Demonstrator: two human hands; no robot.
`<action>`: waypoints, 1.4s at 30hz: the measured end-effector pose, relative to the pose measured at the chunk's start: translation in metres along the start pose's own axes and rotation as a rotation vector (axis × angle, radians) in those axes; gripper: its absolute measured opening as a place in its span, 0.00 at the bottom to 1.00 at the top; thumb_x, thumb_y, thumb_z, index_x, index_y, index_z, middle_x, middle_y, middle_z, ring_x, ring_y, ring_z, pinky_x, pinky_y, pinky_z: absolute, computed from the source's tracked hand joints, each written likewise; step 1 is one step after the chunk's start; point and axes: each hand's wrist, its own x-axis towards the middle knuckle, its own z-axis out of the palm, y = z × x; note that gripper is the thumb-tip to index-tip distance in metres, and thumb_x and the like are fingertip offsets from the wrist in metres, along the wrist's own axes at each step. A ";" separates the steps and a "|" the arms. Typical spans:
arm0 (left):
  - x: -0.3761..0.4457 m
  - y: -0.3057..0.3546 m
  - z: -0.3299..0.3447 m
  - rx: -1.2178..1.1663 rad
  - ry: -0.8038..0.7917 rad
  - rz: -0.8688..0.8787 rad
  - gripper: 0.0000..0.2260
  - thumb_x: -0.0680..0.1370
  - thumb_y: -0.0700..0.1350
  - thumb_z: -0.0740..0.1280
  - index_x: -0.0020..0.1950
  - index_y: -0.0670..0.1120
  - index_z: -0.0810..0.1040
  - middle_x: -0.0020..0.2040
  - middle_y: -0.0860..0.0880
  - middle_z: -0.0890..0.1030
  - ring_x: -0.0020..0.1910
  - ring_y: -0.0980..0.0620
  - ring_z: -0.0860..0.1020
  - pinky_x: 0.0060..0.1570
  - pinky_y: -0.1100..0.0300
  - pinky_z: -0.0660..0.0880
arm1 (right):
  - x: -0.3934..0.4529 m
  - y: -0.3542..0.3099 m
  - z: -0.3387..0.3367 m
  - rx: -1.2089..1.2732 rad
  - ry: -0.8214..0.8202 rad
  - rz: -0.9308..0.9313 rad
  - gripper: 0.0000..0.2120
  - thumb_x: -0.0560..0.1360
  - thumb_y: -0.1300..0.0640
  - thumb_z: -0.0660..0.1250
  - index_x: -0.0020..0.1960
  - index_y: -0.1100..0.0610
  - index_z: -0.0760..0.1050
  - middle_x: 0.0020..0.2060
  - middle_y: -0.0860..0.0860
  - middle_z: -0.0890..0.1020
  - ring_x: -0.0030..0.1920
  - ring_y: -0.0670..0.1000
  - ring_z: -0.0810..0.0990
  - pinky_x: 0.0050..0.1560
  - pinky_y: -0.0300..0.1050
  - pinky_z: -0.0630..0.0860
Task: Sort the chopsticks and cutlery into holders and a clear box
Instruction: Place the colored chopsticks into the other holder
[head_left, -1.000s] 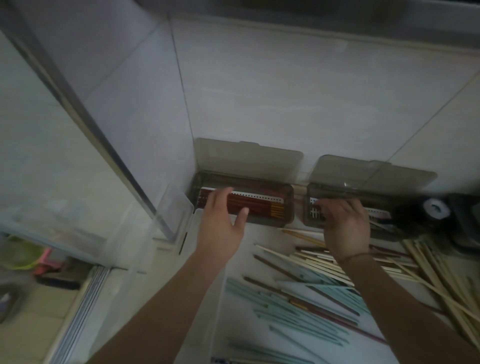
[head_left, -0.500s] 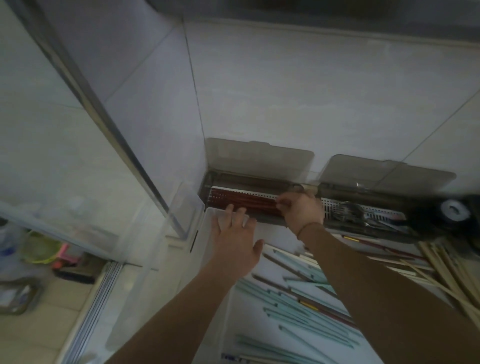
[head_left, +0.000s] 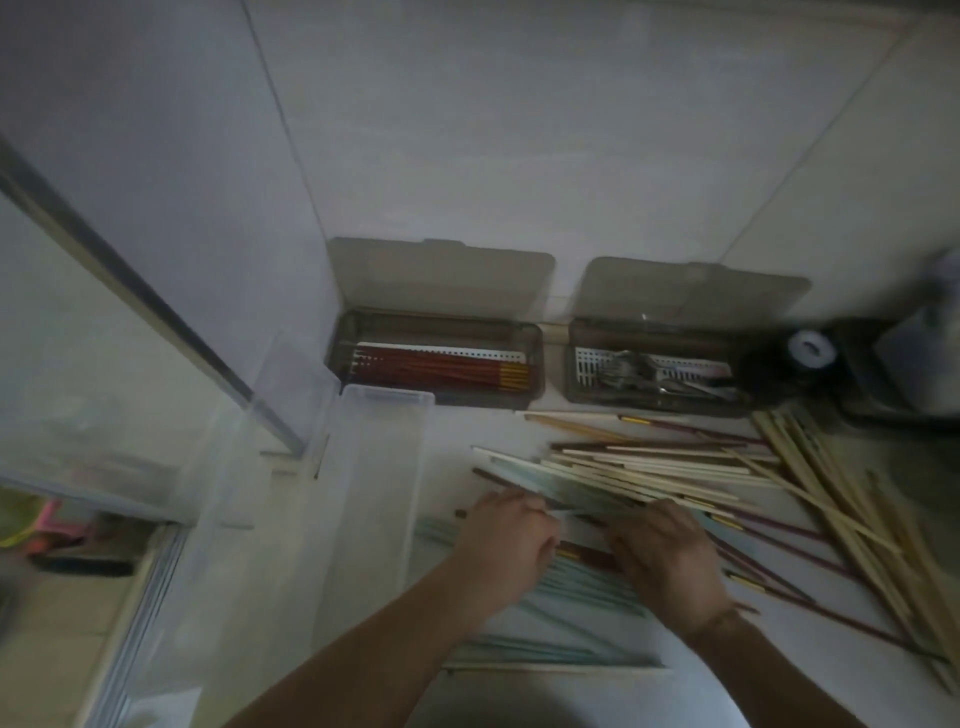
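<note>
Loose chopsticks (head_left: 675, 467) still spread over the counter (head_left: 597, 696): pale ones fanned in the middle, dark ones under and beside them, pale green ones nearest the body, a bundle of pale wooden ones at the far right. Most of the sorting left, by the look of it.

Done so far: red chopsticks (head_left: 441, 368) lying flat and lined up in the left holder (head_left: 436, 358), lid up against the wall; metal cutlery (head_left: 639, 376) piled in the right holder (head_left: 657, 371), lid likewise up. Both holders side by side at the wall, apart from each other. Clear box (head_left: 371, 499) just in front of the left holder, seemingly with nothing in it, though too blurred to be sure.

Left hand (head_left: 506, 545) and right hand (head_left: 667, 558) down on the pile, close together, fingers curled over a few pale green and dark sticks. Hard to tell, through the blur, whether each grip really grasps sticks or only rests on them.

Probably gathering one colour into a bunch for the box.
</note>
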 end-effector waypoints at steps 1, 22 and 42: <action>-0.001 0.002 0.004 0.013 -0.027 -0.010 0.04 0.70 0.43 0.70 0.37 0.52 0.82 0.37 0.52 0.78 0.40 0.48 0.77 0.40 0.57 0.72 | -0.018 0.004 -0.004 -0.028 0.019 0.047 0.10 0.75 0.54 0.65 0.41 0.55 0.83 0.38 0.50 0.82 0.40 0.53 0.76 0.42 0.46 0.73; 0.008 0.025 0.012 0.281 -0.170 -0.097 0.11 0.80 0.44 0.61 0.59 0.50 0.81 0.56 0.50 0.78 0.57 0.48 0.74 0.55 0.54 0.70 | -0.098 0.021 -0.026 -0.196 0.014 0.496 0.16 0.72 0.47 0.58 0.44 0.53 0.82 0.44 0.54 0.79 0.44 0.59 0.75 0.41 0.49 0.74; 0.019 0.054 -0.015 -0.742 0.157 -0.294 0.09 0.80 0.39 0.65 0.42 0.48 0.80 0.34 0.52 0.81 0.33 0.53 0.82 0.37 0.56 0.81 | 0.043 -0.072 -0.049 0.713 -0.023 0.578 0.08 0.78 0.62 0.64 0.50 0.52 0.80 0.40 0.45 0.83 0.41 0.42 0.82 0.39 0.34 0.78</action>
